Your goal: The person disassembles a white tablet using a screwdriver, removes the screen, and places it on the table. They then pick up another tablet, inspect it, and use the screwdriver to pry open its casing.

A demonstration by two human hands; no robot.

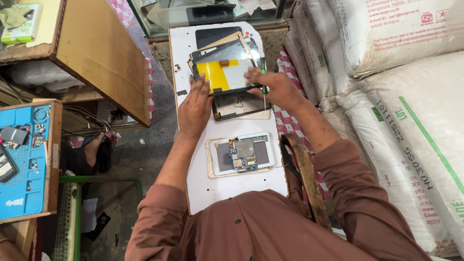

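Both hands hold a tablet screen panel with a yellow patch on its back, above a white board used as a work surface. My left hand grips the panel's left edge. My right hand grips its right edge and also holds a green-handled screwdriver. Under the panel lies a stack of other tablet panels and frames. Nearer to me rests an opened white tablet with its blue circuit board exposed.
Large white sacks are piled on the right. A wooden table stands at the left, and a blue repair mat with small parts lies at far left. A person's foot in a sandal shows below the table.
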